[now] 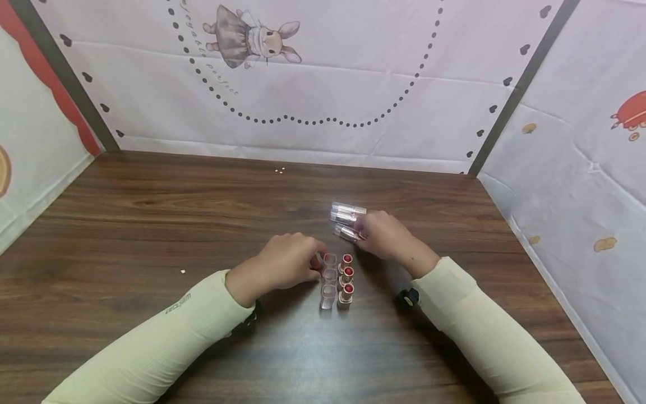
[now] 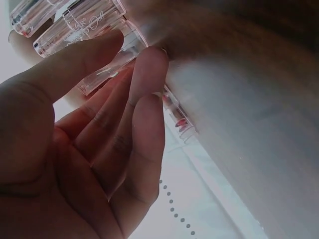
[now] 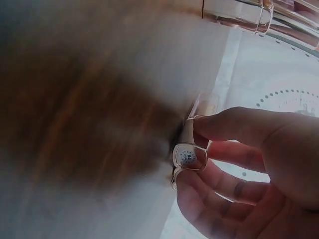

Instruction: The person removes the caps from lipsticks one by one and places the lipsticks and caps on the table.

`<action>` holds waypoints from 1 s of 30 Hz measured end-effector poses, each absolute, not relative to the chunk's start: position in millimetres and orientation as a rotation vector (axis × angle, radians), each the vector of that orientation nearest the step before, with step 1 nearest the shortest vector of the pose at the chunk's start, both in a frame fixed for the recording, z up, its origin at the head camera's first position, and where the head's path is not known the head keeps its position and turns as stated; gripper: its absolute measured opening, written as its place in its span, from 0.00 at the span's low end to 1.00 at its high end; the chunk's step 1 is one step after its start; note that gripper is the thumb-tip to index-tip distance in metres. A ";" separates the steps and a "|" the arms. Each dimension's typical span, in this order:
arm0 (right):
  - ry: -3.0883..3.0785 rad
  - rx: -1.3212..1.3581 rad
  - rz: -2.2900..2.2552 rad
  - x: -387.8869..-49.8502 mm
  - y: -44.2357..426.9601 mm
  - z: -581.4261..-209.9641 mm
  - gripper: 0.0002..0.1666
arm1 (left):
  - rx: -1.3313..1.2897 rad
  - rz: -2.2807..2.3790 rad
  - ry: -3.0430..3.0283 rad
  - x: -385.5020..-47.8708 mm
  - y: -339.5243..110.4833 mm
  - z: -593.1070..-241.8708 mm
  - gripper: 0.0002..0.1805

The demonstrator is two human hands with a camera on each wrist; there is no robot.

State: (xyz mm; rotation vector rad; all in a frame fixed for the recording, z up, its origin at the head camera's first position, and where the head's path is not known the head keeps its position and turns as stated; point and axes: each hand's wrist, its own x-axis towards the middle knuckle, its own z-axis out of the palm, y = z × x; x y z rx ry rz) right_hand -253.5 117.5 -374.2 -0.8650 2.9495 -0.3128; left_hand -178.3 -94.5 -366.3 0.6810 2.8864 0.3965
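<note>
My right hand [image 1: 386, 235] pinches a capped lipstick [image 3: 189, 155] at its base, between thumb and fingers; its round base label faces the right wrist camera. The tube lies low along the table, its clear cap pointing left. Just beyond it lie more capped lipsticks [image 1: 348, 208], side by side. My left hand [image 1: 285, 261] has its fingers loosely bent and spread beside the farthest of three upright clear caps [image 1: 328, 292]. In the left wrist view, the thumb overlaps that clear cap [image 2: 102, 74]; firm contact is unclear. Right of the caps stand three uncapped red lipsticks [image 1: 346, 292].
The dark wooden table [image 1: 151, 224] meets a printed cloth wall [image 1: 328, 84] at the back and more cloth at both sides. Small pale bits [image 1: 280, 170] lie near the back edge, and another pale speck [image 1: 183, 271] lies to the left.
</note>
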 end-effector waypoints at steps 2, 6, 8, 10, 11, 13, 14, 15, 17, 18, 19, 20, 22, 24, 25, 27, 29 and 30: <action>2.932 -0.884 -0.387 -252.3 120.6 -375.9 0.09 | 0.682 0.389 2.886 -178.1 -94.9 -366.3 0.16; 2.912 -0.874 -0.539 -248.0 127.6 -375.4 0.10 | 0.698 0.367 2.877 -178.1 -97.0 -365.0 0.19; 2.915 -0.845 -0.592 -245.2 130.5 -373.9 0.11 | 0.710 0.354 2.870 -178.0 -99.2 -362.8 0.20; 2.925 -0.827 -0.619 -242.6 132.6 -372.4 0.10 | 0.721 0.345 2.875 -178.2 -101.3 -360.6 0.19; 2.930 -0.823 -0.631 -241.6 133.7 -371.7 0.10 | 0.725 0.342 2.881 -178.2 -102.2 -359.0 0.19; 2.937 -0.821 -0.655 -239.0 135.0 -370.2 0.10 | 0.721 0.344 2.904 -178.6 -103.9 -356.5 0.19; 2.939 -0.824 -0.668 -237.7 135.3 -369.3 0.10 | 0.714 0.348 2.916 -178.8 -104.5 -355.5 0.19; 2.939 -0.827 -0.685 -236.3 135.5 -368.4 0.10 | 0.709 0.355 2.928 -179.0 -104.9 -354.4 0.19; 2.942 -0.845 -0.717 -233.5 135.6 -366.8 0.09 | 0.689 0.372 2.955 -179.4 -105.1 -352.3 0.18; 2.943 -0.855 -0.732 -231.6 135.2 -365.6 0.09 | 0.679 0.385 2.970 -179.5 -105.1 -351.7 0.18; 2.945 -0.867 -0.746 -229.8 135.0 -364.4 0.09 | 0.666 0.403 2.984 -179.5 -105.0 -351.0 0.18; 2.948 -0.880 -0.752 -227.9 134.7 -363.2 0.09 | 0.657 0.422 2.997 -179.3 -104.8 -350.1 0.18; 2.960 -0.914 -0.751 -223.6 134.5 -360.7 0.09 | 0.646 0.463 3.027 -179.3 -104.1 -349.1 0.20; 2.971 -0.946 -0.741 -218.7 134.5 -357.2 0.09 | 0.642 0.498 3.059 -179.0 -102.9 -348.8 0.23; 2.975 -0.960 -0.742 -216.4 134.7 -355.4 0.09 | 0.644 0.515 3.073 -178.6 -102.4 -348.6 0.25; 2.979 -0.990 -0.746 -212.1 134.9 -351.3 0.09 | 0.662 0.548 3.102 -178.1 -101.4 -348.5 0.27; 2.972 -1.004 -0.772 -208.0 135.0 -346.9 0.10 | 0.688 0.570 3.133 -177.2 -99.8 -348.2 0.30; 2.965 -1.009 -0.790 -206.0 135.2 -345.0 0.11 | 0.706 0.585 3.143 -176.7 -99.1 -348.0 0.31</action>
